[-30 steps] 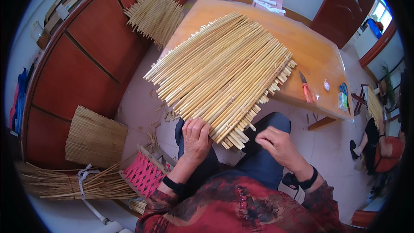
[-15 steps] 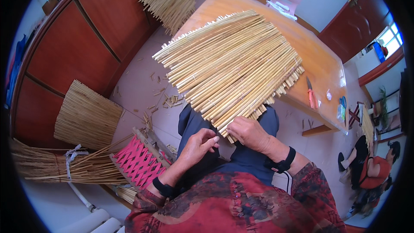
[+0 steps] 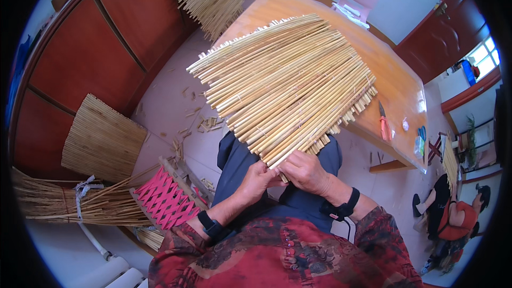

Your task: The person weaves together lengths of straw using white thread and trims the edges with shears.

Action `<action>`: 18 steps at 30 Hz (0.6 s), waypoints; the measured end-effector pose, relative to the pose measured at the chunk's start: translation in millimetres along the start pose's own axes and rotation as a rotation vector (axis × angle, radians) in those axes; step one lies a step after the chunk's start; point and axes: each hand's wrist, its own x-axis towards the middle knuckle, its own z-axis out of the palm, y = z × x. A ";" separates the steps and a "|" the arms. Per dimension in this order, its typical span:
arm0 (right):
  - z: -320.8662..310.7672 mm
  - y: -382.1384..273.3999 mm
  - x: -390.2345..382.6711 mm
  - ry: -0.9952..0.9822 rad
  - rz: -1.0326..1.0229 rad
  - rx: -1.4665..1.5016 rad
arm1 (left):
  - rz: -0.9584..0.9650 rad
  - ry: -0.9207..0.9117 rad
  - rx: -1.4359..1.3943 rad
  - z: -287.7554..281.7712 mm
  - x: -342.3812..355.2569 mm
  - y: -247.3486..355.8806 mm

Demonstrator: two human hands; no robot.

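A mat of pale reed stalks [image 3: 288, 82], bound side by side with thin thread, slopes from the tabletop down to my lap. Its far and right edges have uneven stalk ends. My right hand [image 3: 308, 173] is closed on the mat's near edge, with the fingers bent over the last stalks. Just left of it, my left hand [image 3: 258, 182] pinches the near corner, its fingertips almost touching the right hand's. Whether a thread lies between the fingers cannot be made out.
The mat rests on a wooden table [image 3: 400, 88] holding red-handled scissors [image 3: 384, 124]. At left stand another reed mat [image 3: 104, 138], a reed bundle [image 3: 106, 202] and a stool with pink webbing [image 3: 166, 197]. Cut reed pieces [image 3: 209, 124] litter the floor. Another person [image 3: 458, 218] sits at far right.
My left hand has moved right and up, from beside the mat to its near corner, and its fingers have closed there. My right hand stays at the near edge, slightly lower.
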 end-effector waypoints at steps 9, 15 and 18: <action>-37.7 -9.7 16.6 0.388 0.648 0.944 | 0.000 -0.057 -0.056 0.9 -2.9 0.3; -31.3 -24.9 23.8 0.281 0.913 1.362 | 0.030 0.010 -0.215 18.4 1.0 2.2; -34.9 -37.3 30.7 0.273 0.977 1.488 | 0.049 -0.040 -0.215 12.7 5.6 -5.6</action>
